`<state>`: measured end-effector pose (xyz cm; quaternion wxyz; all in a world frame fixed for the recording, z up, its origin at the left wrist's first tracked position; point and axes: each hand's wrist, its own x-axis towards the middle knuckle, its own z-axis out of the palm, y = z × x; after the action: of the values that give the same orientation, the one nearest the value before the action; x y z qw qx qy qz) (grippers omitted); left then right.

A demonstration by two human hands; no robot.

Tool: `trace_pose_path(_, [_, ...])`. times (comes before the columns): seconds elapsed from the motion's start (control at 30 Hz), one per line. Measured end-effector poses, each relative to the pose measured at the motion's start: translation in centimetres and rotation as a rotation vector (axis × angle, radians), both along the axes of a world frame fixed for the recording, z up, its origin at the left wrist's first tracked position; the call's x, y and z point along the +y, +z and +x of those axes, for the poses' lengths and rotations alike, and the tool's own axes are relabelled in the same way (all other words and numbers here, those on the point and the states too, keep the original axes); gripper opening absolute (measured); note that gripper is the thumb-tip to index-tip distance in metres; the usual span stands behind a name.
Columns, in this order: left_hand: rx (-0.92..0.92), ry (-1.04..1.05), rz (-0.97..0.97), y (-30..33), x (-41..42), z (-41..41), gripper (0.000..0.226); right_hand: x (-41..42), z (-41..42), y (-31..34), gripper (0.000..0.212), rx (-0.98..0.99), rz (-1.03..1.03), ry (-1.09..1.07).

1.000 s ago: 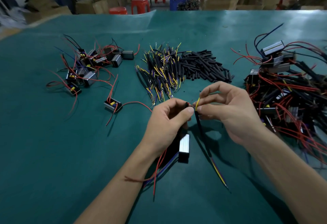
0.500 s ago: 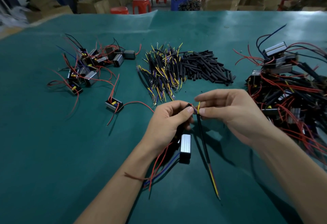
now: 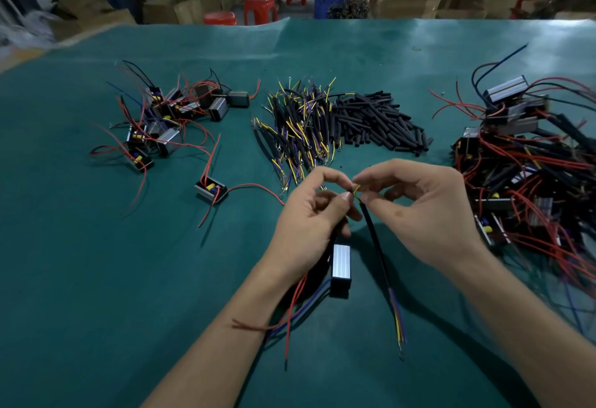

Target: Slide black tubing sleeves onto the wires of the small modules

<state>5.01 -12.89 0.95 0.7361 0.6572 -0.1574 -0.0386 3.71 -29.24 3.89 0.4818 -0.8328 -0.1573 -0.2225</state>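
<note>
A: Okay, quick one. Step in hand, as I judge it: feeding the yellow wire tip (image 3: 356, 189) into a black sleeve. To do it well, keep the tip straight and short past the pinch, line it up with the sleeve mouth, then push the sleeve along in small strokes so the wire doesn't buckle.

B: Nearest stuff first?

A: At 6 o'clock, loose red and blue leads (image 3: 292, 314) trail by the left wrist. Just above them the silver module (image 3: 341, 264) hangs under the left hand (image 3: 311, 225). Right beside it, a sleeved black cable (image 3: 377, 252) runs down to 5 o'clock, with yellow and blue ends poking out.

B: Hands?

A: Both curled, close together, fingertips nearly touching at centre. Left thumb and forefinger pinch a dark bit above the module; whether that's the sleeve or its wire, can't tell. Right hand (image 3: 425, 210) pinches the yellow wire tip at the cable's top.

B: Farther out?

A: At 12 o'clock, the pile of black sleeves (image 3: 377, 122) next to the wire bundle (image 3: 296, 127). At 10, bare modules (image 3: 167, 120). At 3, the finished heap (image 3: 529, 162). All on the green mat (image 3: 96, 262).
</note>
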Motion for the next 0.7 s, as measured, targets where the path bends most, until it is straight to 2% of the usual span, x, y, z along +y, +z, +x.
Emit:
trace_pose_path(0.13, [-0.024,0.004,0.009,-0.1,0.2,-0.1,0.02,-0.3,-0.1,0.4,0.032,-0.022,-0.045,0.018])
trace_pose_path(0.3, [-0.037,-0.008,-0.015,-0.2,0.1,-0.1,0.015,-0.8,-0.3,1.1,0.041,-0.109,-0.208,0.011])
trace_pose_path(0.43, [-0.042,-0.02,-0.026,-0.3,0.0,-0.1,0.012,-1.1,-0.2,1.1,0.032,-0.191,-0.292,-0.041])
trace_pose_path(0.57, [-0.057,-0.018,-0.013,-0.4,0.1,0.0,0.016,-1.1,0.1,0.5,0.023,-0.143,-0.232,-0.074])
trace_pose_path(0.7, [-0.036,-0.031,-0.03,-0.4,0.0,0.1,0.016,-1.1,0.4,0.5,0.02,0.064,-0.002,-0.061])
